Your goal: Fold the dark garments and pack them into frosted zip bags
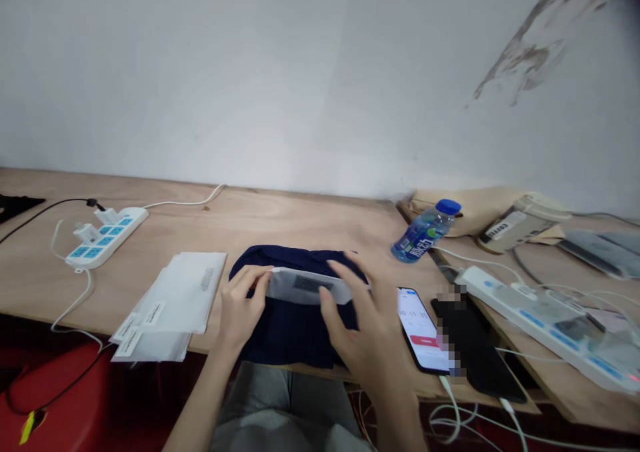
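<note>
A navy folded cloth (295, 335) lies flat at the table's front edge, right before me. Across its upper part is a folded, frosted plastic bag (285, 293) with a block of dark print. My left hand (243, 302) pinches the bag's upper left corner between thumb and fingertips. Over the bag's right end my right hand (363, 315) is slightly blurred, its thumb and fingers spread apart. Part of the bag and cloth is hidden behind that hand. To the left lies a stack of similar frosted bags (193, 282), some with white labels.
A white power strip (107, 239) with chargers sits at left. At right are a lit phone (420, 329), a dark phone (475, 349), a blue-capped bottle (423, 232), a coffee cup (520, 222) and another power strip (545, 325). Loose cables hang off the front edge.
</note>
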Demonstrator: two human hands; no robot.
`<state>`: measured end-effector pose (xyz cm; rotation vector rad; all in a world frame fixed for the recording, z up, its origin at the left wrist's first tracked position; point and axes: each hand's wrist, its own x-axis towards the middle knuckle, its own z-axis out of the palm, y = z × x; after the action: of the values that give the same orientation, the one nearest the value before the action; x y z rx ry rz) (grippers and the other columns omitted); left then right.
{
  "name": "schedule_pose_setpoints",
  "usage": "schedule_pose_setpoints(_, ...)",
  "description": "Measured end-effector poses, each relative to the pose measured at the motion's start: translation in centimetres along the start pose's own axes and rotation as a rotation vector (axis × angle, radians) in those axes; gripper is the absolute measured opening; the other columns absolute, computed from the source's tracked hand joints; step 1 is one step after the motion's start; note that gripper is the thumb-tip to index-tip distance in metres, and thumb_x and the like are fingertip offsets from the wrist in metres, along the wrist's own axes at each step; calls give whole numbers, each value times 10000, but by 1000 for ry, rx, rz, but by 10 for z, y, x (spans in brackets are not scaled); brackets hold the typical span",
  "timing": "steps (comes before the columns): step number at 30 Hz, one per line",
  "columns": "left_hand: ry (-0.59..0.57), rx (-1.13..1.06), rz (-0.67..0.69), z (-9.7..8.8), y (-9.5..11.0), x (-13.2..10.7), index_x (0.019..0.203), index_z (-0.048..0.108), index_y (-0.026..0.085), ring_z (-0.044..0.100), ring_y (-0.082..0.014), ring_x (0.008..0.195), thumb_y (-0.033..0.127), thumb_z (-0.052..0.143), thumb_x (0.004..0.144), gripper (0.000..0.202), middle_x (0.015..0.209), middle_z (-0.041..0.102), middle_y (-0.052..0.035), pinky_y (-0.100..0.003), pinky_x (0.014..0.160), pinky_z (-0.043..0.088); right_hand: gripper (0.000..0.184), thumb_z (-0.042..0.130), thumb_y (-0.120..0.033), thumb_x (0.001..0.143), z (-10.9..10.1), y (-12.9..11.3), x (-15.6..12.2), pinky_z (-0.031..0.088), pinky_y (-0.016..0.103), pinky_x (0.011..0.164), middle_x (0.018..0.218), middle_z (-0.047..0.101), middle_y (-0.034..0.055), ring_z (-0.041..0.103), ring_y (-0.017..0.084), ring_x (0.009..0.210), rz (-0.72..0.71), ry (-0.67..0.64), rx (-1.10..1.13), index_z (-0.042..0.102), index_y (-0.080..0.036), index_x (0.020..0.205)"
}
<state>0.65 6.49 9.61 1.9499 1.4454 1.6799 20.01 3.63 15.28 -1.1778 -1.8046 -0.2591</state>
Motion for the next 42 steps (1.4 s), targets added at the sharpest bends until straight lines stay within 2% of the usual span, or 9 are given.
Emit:
schedule_pose_setpoints(4,-46,-26,7,5,6,-7,979,686,235,670,-155,830,198,520,931,176,906,703,-32,-283,737,557,248,521,-290,950,34,-2,5,237,597,1139,1257,621,80,514,272,1223,-156,-271,-9,619,-264,1177)
schedule_pose_setpoints(9,-59,-35,0,7,5,-13,946,691,233,674,-162,823,201,510,934,184,878,704,-36,-283,726,558,197,473,-243,978,58,2,0,242,516,1147,1000,701,28,603,185,990,-161,-336,49,670,-238,995)
schedule_pose_setpoints(12,-56,-54,-27,7,3,-14,934,695,224,674,-161,813,210,516,930,180,875,705,-40,-274,702,559,209,477,-255,982,54,8,1,256,491,1138,961,707,15,617,160,911,-169,-347,72,685,-246,974)
schedule_pose_setpoints(17,10,-66,-74,7,-8,-11,902,706,208,678,-157,788,246,548,909,164,866,710,-42,-263,672,564,191,513,-235,963,39,25,6,255,504,1132,966,729,3,637,171,934,-128,-368,64,702,-252,972)
schedule_pose_setpoints(24,142,-62,-228,-3,-40,-1,885,708,187,693,-158,683,329,616,855,172,809,719,-28,-272,656,575,191,537,-265,947,11,73,9,455,440,976,985,745,24,664,202,933,2,-392,111,722,-246,986)
schedule_pose_setpoints(28,157,-69,-243,-7,-42,1,861,707,188,692,-166,708,337,617,855,174,799,720,-25,-282,686,572,213,531,-305,942,-4,87,11,522,405,880,1004,741,42,674,223,947,91,-391,152,725,-236,994)
schedule_pose_setpoints(32,117,-22,-163,-8,-36,-2,874,721,199,692,-187,850,317,614,867,159,891,733,-37,-308,792,562,241,499,-305,953,-9,83,7,520,408,913,1071,728,50,667,230,1014,141,-404,139,698,-233,1069)
schedule_pose_setpoints(37,-43,-19,-50,-6,-30,-16,966,731,233,678,-201,1020,266,538,920,200,1067,727,-45,-365,937,539,311,470,-270,961,-8,61,2,502,402,958,1196,670,43,621,206,1110,112,-506,172,582,-265,1251)
schedule_pose_setpoints(42,-68,-20,-43,-8,-26,-27,987,726,237,682,-189,1017,239,536,926,200,1057,730,-38,-361,949,539,222,503,-213,927,-1,34,9,403,442,1073,1381,542,31,481,224,1290,-58,-603,131,674,-278,1052)
